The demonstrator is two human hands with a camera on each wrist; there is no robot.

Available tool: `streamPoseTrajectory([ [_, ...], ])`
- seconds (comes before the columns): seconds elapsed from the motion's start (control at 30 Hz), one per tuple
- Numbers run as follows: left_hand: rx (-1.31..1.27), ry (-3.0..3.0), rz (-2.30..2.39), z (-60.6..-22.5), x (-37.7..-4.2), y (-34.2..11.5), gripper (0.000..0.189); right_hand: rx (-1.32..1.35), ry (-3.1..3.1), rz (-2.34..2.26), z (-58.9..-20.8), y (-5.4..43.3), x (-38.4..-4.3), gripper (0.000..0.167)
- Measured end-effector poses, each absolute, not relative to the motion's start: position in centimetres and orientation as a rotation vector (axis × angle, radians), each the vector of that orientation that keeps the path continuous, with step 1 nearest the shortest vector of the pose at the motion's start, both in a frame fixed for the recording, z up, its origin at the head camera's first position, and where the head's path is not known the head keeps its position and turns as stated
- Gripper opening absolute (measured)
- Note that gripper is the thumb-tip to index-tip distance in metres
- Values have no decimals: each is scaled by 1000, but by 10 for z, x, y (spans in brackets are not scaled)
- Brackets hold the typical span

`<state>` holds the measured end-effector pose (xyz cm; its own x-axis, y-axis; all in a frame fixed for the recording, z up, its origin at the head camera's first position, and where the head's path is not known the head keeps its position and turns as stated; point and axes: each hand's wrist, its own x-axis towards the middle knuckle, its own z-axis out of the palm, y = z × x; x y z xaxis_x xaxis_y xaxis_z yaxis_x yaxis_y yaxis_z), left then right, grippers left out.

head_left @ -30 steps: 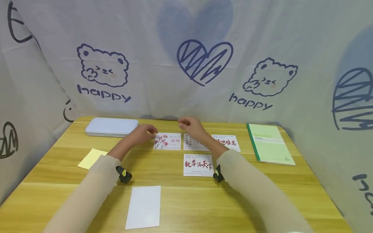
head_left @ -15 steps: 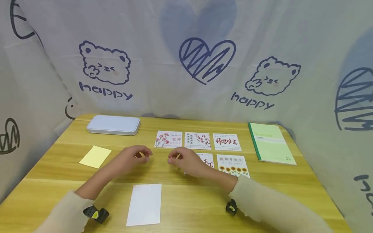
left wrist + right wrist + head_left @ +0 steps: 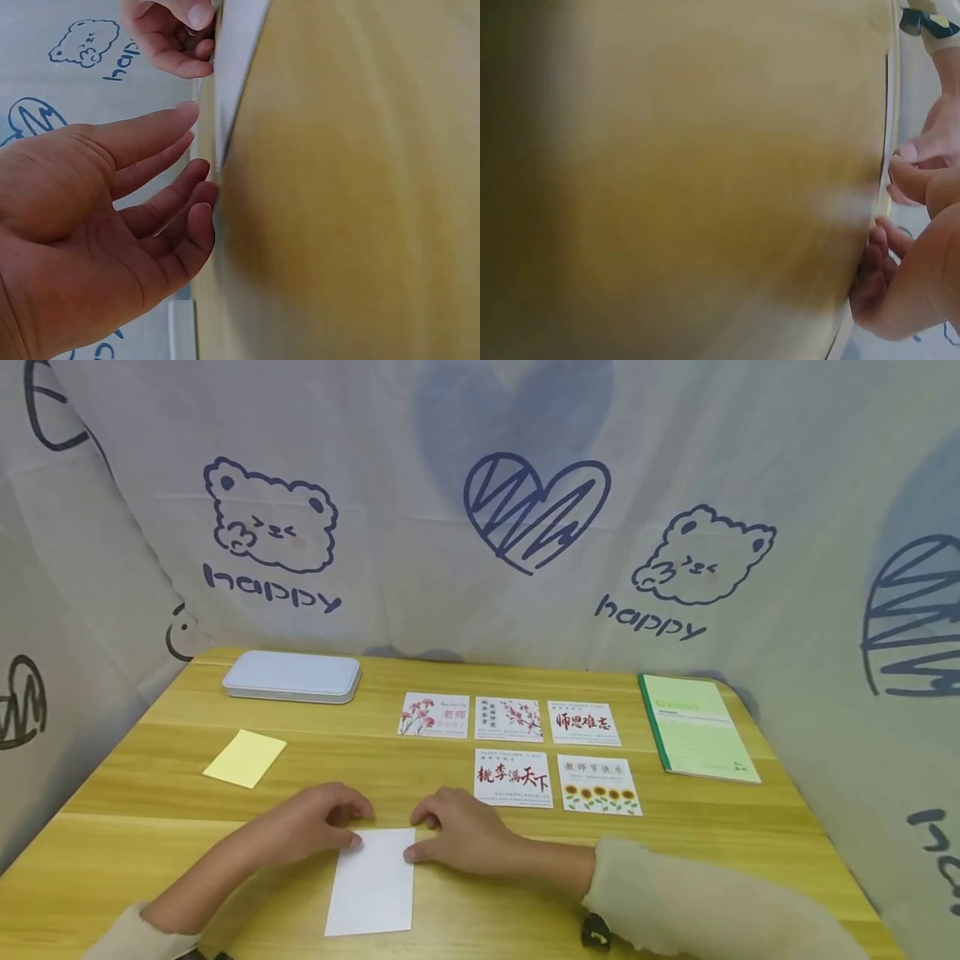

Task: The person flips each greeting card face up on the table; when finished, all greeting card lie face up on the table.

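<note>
A blank white card [image 3: 371, 885] lies on the table near its front. My left hand [image 3: 315, 822] is at its far left corner, thumb over the edge and fingers loosely bent. In the left wrist view a gap shows between the left hand's thumb and fingers [image 3: 120, 217]. At the far right corner is my right hand [image 3: 468, 835], its thumb tip at the card's edge. Its fingers [image 3: 874, 270] rest low by the tabletop in the right wrist view; whether either thumb presses the card I cannot tell.
Several printed cards [image 3: 513, 778] lie in two rows behind the right hand. A green notebook [image 3: 701, 727] lies at the right. A pale case [image 3: 292, 677] and a yellow sticky note pad [image 3: 245, 758] lie at the left. A printed cloth [image 3: 420, 568] hangs behind the table.
Both hands have come back from the upper row of printed cards toward me, down to the far corners of the blank white card. The cards stay in place.
</note>
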<state>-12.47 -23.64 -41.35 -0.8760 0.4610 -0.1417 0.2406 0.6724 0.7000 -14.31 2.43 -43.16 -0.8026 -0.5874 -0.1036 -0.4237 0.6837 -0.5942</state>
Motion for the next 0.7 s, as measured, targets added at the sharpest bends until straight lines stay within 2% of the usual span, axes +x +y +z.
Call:
streamPoseTrajectory([
  [0.13,537,2569,1060,-418,-120,-238,28,-824,2679,-753,-436,20,-138,44],
  [0.4,532,2535,1056,-417,-120,-238,30,-836,2720,-772,-439,18,-136,40],
  [0.7,578,2452,1106,-419,-120,-233,19,-894,2658,-774,-434,22,-138,36],
])
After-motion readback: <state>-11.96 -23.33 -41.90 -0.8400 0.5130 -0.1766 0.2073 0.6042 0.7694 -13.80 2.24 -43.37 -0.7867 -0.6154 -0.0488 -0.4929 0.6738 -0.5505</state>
